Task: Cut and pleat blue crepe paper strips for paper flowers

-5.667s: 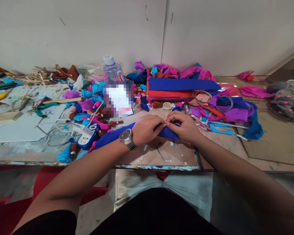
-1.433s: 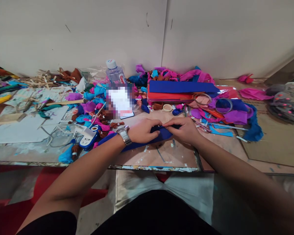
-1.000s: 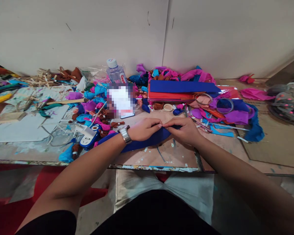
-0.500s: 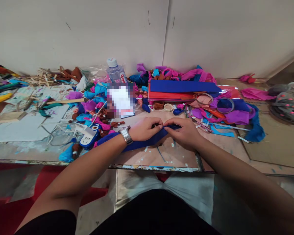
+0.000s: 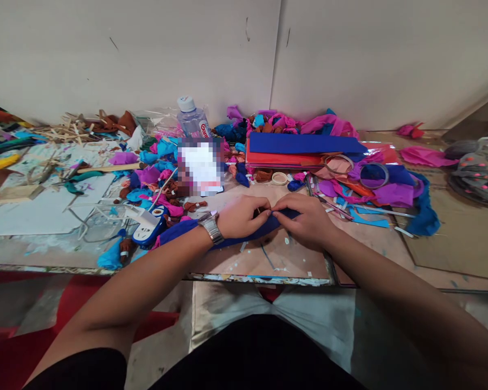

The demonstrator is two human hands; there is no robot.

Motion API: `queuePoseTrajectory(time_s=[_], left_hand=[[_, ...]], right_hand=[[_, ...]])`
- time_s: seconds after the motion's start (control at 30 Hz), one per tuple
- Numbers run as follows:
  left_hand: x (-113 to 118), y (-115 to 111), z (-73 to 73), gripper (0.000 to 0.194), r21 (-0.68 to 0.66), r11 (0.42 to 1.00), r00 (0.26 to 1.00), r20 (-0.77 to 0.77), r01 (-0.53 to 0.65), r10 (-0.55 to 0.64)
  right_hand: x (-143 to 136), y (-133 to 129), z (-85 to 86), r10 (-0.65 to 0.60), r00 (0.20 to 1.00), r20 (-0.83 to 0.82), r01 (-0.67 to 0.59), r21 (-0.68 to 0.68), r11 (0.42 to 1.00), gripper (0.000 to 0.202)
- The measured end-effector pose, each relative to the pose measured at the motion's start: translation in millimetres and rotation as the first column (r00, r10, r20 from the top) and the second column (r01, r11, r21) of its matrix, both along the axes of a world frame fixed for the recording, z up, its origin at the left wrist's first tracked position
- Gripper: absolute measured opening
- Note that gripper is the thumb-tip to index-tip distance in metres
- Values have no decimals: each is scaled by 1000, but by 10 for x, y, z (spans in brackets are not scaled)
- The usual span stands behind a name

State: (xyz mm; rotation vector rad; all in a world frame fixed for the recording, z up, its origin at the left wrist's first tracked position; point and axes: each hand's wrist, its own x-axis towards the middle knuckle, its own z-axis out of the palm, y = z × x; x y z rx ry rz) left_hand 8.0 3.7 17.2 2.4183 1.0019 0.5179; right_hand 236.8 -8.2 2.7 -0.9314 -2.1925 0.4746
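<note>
A long dark-blue strip of crepe paper (image 5: 257, 234) stretches across the near part of the table, running beneath my left wrist. My left hand (image 5: 244, 216) pinches its upper edge between thumb and fingers. Right beside it, fingertips almost touching, my right hand (image 5: 305, 216) pinches the same strip near its right end. A metal watch (image 5: 212, 227) is on my left wrist. Part of the strip is hidden behind my left hand and forearm.
A blue-and-white power strip (image 5: 148, 227) with a cable is left of my hands. Behind them are a blurred phone (image 5: 203, 168), a bottle (image 5: 193, 120) and flat blue paper (image 5: 305, 143). Tape rolls (image 5: 374, 175) lie among paper scraps; cardboard (image 5: 455, 238) is at right.
My left hand has shifted slightly right and its wrist has turned a little. The blue strip is gathered closer under the hand. My right hand has barely moved.
</note>
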Motion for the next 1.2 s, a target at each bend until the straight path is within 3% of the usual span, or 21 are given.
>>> queuePoseTrajectory(time_s=[0.27, 0.4, 0.53, 0.7, 0.87, 1.07, 1.13, 1.2], left_hand=[[17, -11, 24, 24, -7, 1000, 999, 47, 8, -7], [29, -26, 21, 23, 45, 999, 1000, -3, 15, -15], [36, -42, 12, 21, 103, 994, 998, -56, 25, -20], [46, -51, 9, 21, 143, 988, 997, -42, 65, -59], [64, -64, 5, 24, 173, 981, 995, -57, 91, -82], [71, -75, 15, 24, 209, 975, 995, -80, 79, -63], [68, -71, 13, 22, 195, 978, 996, -61, 70, -59], [60, -60, 8, 21, 164, 984, 998, -30, 64, -60]], right_hand=[[10, -5, 3, -7, 1000, -26, 7, -10, 1000, 9], [-12, 16, -15, -39, 999, -28, 36, -116, 993, 7], [-46, 59, -48, -15, 990, -137, -20, -250, 968, 6], [-67, 89, -71, -30, 972, -234, -73, -421, 904, 10], [-74, 84, -60, -61, 957, -284, -127, -596, 793, 13], [-80, 65, -59, -126, 947, -296, -129, -709, 693, 14], [-76, 69, -51, -164, 944, -286, -100, -723, 684, 14], [-64, 82, -33, -186, 939, -288, -73, -697, 713, 16]])
